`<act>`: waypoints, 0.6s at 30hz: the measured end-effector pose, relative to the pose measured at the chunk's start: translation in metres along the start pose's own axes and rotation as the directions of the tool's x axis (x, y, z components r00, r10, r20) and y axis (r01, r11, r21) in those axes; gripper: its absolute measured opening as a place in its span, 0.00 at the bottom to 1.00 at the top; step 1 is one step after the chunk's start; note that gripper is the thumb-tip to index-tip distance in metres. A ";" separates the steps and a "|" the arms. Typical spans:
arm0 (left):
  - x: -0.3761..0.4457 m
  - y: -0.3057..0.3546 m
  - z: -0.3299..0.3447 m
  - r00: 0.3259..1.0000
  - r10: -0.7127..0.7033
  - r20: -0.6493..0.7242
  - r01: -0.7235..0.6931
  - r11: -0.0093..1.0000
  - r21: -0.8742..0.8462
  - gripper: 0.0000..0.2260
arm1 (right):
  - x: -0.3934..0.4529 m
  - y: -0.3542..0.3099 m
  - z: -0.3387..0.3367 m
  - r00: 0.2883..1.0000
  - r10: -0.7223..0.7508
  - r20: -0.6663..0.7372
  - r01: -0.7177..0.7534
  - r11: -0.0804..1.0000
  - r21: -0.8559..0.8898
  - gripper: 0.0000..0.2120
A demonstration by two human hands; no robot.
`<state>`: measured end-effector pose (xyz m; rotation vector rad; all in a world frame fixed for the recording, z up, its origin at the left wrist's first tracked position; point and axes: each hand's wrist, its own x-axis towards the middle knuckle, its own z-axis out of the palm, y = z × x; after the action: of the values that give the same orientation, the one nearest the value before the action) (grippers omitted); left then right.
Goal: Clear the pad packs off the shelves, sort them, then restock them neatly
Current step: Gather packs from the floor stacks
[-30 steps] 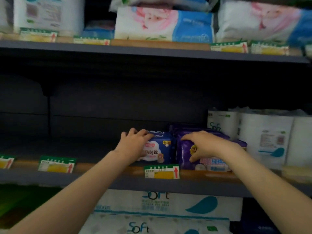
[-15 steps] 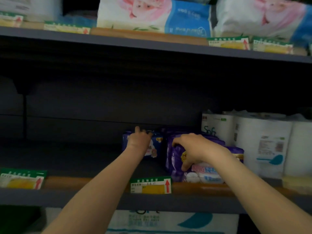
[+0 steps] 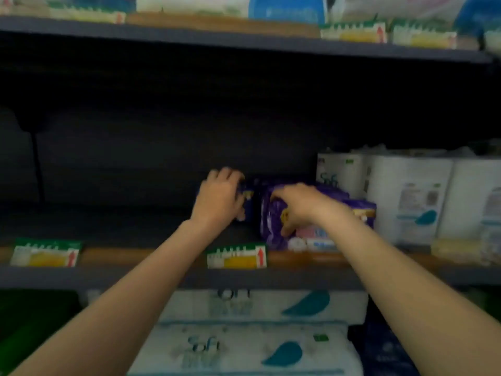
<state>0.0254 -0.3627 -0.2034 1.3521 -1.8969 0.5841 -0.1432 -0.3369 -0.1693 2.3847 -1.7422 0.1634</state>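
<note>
On the dark middle shelf (image 3: 135,234) stand two kinds of pad packs. A blue pack (image 3: 247,200) sits deep on the shelf, mostly hidden behind my left hand (image 3: 219,199), whose fingers curl over its top and left side. To its right, near the front edge, stands a row of purple packs (image 3: 271,215) with pink and white print low down. My right hand (image 3: 299,206) grips the leftmost purple pack, fingers over its top and thumb on its front face. The frame is blurred.
White toilet-roll packs (image 3: 406,196) stand right of the purple packs. Price tags (image 3: 237,257) clip to the shelf's front rail. The shelf left of my hands is dark. More tissue packs (image 3: 244,348) lie below, and others (image 3: 230,6) on the shelf above.
My left hand has pushed the blue pack from the front edge back into the shelf. My right hand has stayed on the purple pack. The view has tilted down slightly.
</note>
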 end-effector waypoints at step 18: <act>-0.497 0.033 0.089 0.719 0.003 0.695 0.043 0.998 -0.049 0.08 | -0.253 -0.091 0.397 0.762 -0.339 0.552 0.050 0.880 0.472 0.15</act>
<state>0.0611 -0.1122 -0.6414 1.7014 -2.4528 -0.0396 -0.1412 -0.1585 -0.6142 3.2190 -1.8059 -0.3620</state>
